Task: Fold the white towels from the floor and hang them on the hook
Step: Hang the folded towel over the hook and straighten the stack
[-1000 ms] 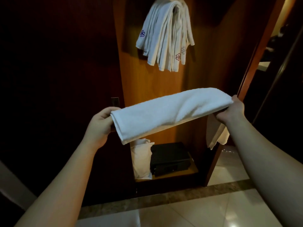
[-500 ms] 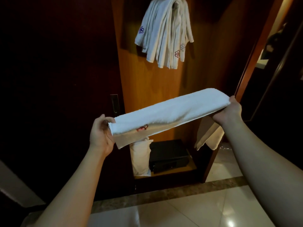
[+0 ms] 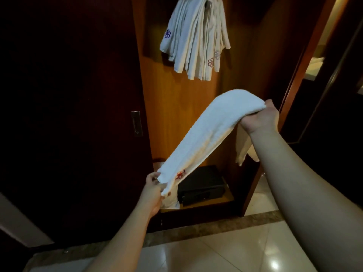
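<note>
A folded white towel with a small red flower mark stretches slantwise between my hands. My left hand pinches its low end near the cupboard's bottom. My right hand grips the high end, and a loose part of the towel hangs down behind my right wrist. Above, several folded white towels with blue and red flower marks hang in a bunch against the wooden back panel; the hook itself is hidden under them.
A dark cupboard door with a metal handle stands at the left. On the low shelf sit a black safe and a white bag beside it. Glossy tiled floor lies below; an open doorway is at the right.
My left hand has dropped down and moved right with its end of the towel, so the towel now slants steeply. My right hand has stayed high, shifting slightly left.
</note>
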A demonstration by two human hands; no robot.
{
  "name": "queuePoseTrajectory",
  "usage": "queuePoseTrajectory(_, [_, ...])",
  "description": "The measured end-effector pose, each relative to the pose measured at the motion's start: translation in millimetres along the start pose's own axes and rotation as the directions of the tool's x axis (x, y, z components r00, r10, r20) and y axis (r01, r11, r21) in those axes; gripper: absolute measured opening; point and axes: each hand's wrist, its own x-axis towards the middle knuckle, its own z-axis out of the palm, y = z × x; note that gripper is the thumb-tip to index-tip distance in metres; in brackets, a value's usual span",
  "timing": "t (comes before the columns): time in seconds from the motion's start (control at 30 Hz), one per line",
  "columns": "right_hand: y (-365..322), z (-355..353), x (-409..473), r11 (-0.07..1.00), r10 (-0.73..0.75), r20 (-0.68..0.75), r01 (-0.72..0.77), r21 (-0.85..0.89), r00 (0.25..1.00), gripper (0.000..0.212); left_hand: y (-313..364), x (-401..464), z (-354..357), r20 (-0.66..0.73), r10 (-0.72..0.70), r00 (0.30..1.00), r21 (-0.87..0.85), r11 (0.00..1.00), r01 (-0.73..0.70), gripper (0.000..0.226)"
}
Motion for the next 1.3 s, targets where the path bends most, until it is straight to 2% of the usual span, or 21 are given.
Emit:
queuePoseTrajectory(0.13, [15.9,26.7,-11.7,0.999,0.047,0.133,-0.047,-0.006,0.99,0.054,-9.3,0.8,28.9,-0.04,-0.087,0.995,0.113,0.989,0.091,0.053])
queuePoseTrajectory(0.2, [23.2,37.7,-16.2,0.998,0.045,0.193,-0.036,-0.054,0.98,0.051,-3.1,-2.0,42.0,-0.07,-0.088,0.994,0.115,0.989,0.096,0.054])
queuePoseTrajectory(0.27, [29.4,47.6,-20.0,0.993,0.058,0.267,-0.028,-0.115,0.962,0.053,13.5,-15.3,52.1,-0.162,0.014,0.987,0.046,0.999,-0.007,0.039])
queuePoseTrajectory(0.33, [33.9,57.4,-23.2,0.983,0.09,0.355,-0.026,-0.18,0.931,0.065,39.1,-36.6,62.4,-0.201,0.175,0.964,0.006,0.984,-0.178,0.019])
queuePoseTrajectory(0.37, [36.5,62.9,-25.0,0.977,0.103,0.382,-0.021,-0.213,0.918,0.072,54.3,-50.1,68.7,-0.144,0.266,0.953,-0.019,0.962,-0.271,0.016])
queuePoseTrajectory(0.47, [45.6,82.1,-28.8,0.949,0.115,0.415,0.024,-0.314,0.902,0.081,101.4,-87.8,93.3,0.199,0.467,0.862,-0.153,0.883,-0.444,0.048])
queuePoseTrajectory(0.57, [55.0,104.2,-32.3,0.911,0.112,0.434,0.082,-0.404,0.894,0.085,138.4,-100.1,125.1,0.449,0.479,0.754,-0.104,0.866,-0.489,0.082])
queuePoseTrajectory(0.63, [59.6,119.4,-31.0,0.869,0.087,0.462,0.159,-0.469,0.883,0.087,161.5,-102.0,144.3,0.508,0.474,0.719,-0.169,0.874,-0.457,0.092])
queuePoseTrajectory(0.7, [62.1,134.0,-28.8,0.822,0.073,0.506,0.235,-0.519,0.86,0.089,182.1,-96.2,155.9,0.446,0.534,0.718,-0.266,0.845,-0.463,0.081])
queuePoseTrajectory(0.77, [61.1,147.8,-22.8,0.786,0.023,0.529,0.312,-0.533,0.848,0.087,202.1,-83.3,162.1,0.385,0.594,0.706,-0.249,0.804,-0.54,0.06])
queuePoseTrajectory(0.8, [59.7,154.3,-18.7,0.781,0.001,0.533,0.333,-0.529,0.846,0.086,212.5,-75.7,163.1,0.359,0.613,0.704,-0.226,0.789,-0.572,0.056])
queuePoseTrajectory(0.83, [57.7,160.7,-14.5,0.786,-0.01,0.534,0.337,-0.518,0.846,0.085,222.9,-69.0,163.0,0.335,0.617,0.713,-0.221,0.787,-0.577,0.065])
queuePoseTrajectory(0.9, [53.8,170.9,-4.4,0.81,-0.017,0.537,0.326,-0.487,0.843,0.082,241.3,-49.9,160.1,0.213,0.583,0.784,-0.187,0.812,-0.553,0.106])
queuePoseTrajectory(0.93, [52.3,173.6,1.7,0.811,-0.018,0.544,0.331,-0.483,0.839,0.08,247.9,-37.3,156.5,0.167,0.58,0.797,-0.179,0.813,-0.554,0.117])
queuePoseTrajectory(0.97, [51.2,175.5,8.3,0.792,-0.027,0.549,0.353,-0.498,0.836,0.079,253.0,-25.4,153.0,0.156,0.593,0.79,-0.187,0.803,-0.566,0.112])
queuePoseTrajectory(1.03, [48.7,177.3,24.6,0.691,-0.067,0.55,0.437,-0.576,0.832,0.077,264.5,-5.4,148.3,0.149,0.614,0.775,-0.206,0.786,-0.583,0.096])
queuePoseTrajectory(1.1, [46.4,179.9,45.8,0.547,-0.085,0.55,0.501,-0.671,0.831,0.078,280.5,5.0,142.0,0.077,0.604,0.793,-0.208,0.788,-0.58,0.108])
queuePoseTrajectory(1.17, [43.8,183.9,68.0,0.409,-0.072,0.554,0.531,-0.742,0.83,0.079,302.0,18.4,137.3,0.034,0.62,0.784,-0.201,0.773,-0.602,0.095])
queuePoseTrajectory(1.3, [34.7,193.5,104.1,0.258,-0.057,0.568,0.562,-0.786,0.821,0.074,345.9,55.1,135.0,0.005,0.668,0.744,-0.097,0.741,-0.665,0.094])
